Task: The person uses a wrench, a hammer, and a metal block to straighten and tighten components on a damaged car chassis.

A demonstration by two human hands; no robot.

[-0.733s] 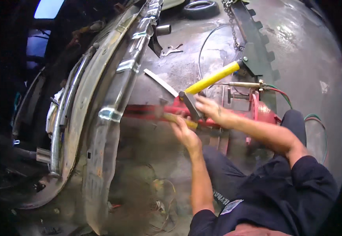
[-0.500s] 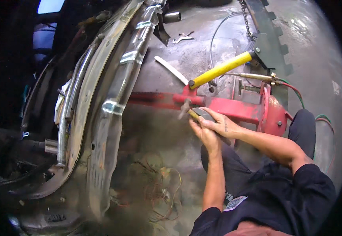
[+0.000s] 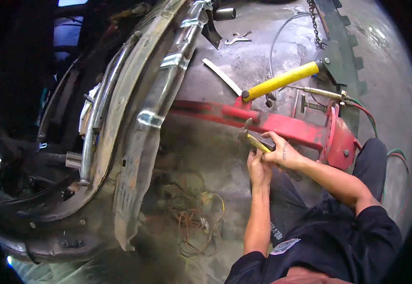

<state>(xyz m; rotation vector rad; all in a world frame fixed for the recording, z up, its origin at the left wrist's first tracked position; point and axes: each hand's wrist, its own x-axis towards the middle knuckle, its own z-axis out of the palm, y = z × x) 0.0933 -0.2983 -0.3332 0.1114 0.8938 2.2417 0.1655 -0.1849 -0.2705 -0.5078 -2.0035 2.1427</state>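
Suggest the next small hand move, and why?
Probably ease the hands slightly apart and let one take the hammer alone: the left hand and right hand crowd together at its yellow handle, hiding its lower end.

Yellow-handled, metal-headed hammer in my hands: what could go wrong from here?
The left hand and right hand are crowded around the yellow-handled, metal-headed hammer and a dark, flat piece, so skin might get pinched. The long red steel beam is close; a swing could glance off it. Thin green and red hoses curve near the knee and might snag.
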